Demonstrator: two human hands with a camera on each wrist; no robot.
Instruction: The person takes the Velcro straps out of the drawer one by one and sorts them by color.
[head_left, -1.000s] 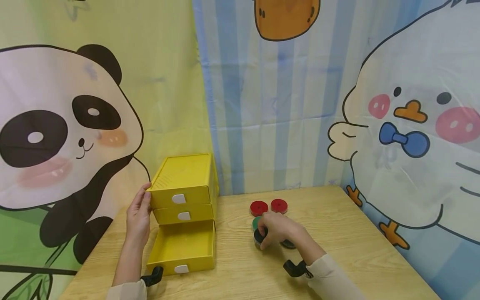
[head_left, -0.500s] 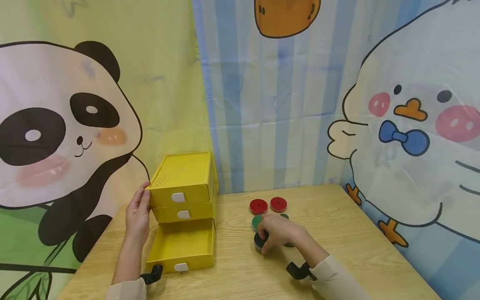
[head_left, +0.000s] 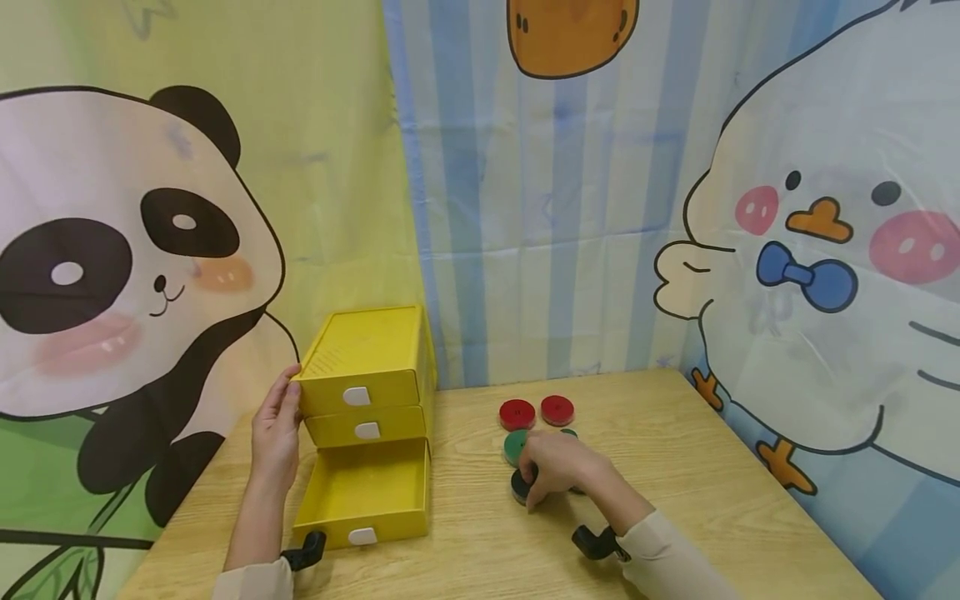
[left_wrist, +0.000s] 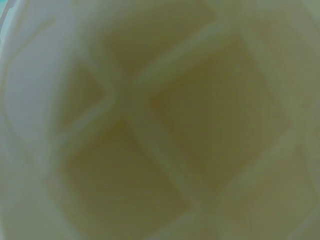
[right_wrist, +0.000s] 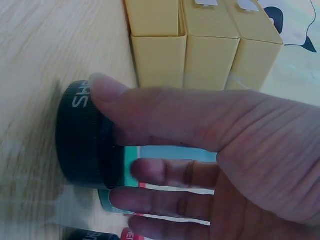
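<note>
My right hand (head_left: pixel 558 462) pinches a thick black disc (head_left: pixel 521 487) between thumb and finger. In the right wrist view the thumb lies on the rim of the black disc (right_wrist: pixel 82 135), which is ridged and carries white lettering. The other fingers reach past it, apart from the disc. Behind it lies a green disc (head_left: pixel 514 448), partly covered by the hand. My left hand (head_left: pixel 276 429) touches the front left corner of a yellow drawer unit (head_left: pixel 367 342), its thumb near the front edge. The left wrist view shows only a blurred, lattice-patterned yellowish surface (left_wrist: pixel 215 115).
The unit's bottom drawer (head_left: pixel 367 492) is pulled out, with nothing in it. Two red discs (head_left: pixel 517 414) lie farther back on the wooden table (head_left: pixel 675 467). Another green disc (head_left: pixel 571 432) and a dark disc (head_left: pixel 577 490) show partly behind the right hand. Printed cloths hang behind.
My right hand and the black disc have shifted slightly toward me, away from the green disc. The second green disc has come into sight behind the hand. My left hand stays at the drawer unit.
</note>
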